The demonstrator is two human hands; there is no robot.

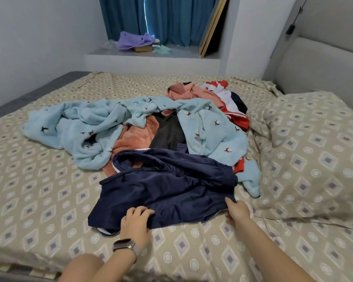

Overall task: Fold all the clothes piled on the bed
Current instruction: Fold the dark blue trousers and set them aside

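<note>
A crumpled navy blue garment lies at the near side of the clothes pile on the bed. My left hand, with a watch on the wrist, grips its near hem with curled fingers. My right hand pinches the hem's right corner. Behind it sprawls a light blue fleece garment with small printed motifs. Under that lie an orange-pink fleece piece, a dark grey piece, a pink shirt and a red-and-white garment.
A pillow in the same patterned fabric lies at the right, touching the pile. A grey headboard rises behind it. At the back, a window ledge holds a purple bag and a leaning board, with teal curtains above.
</note>
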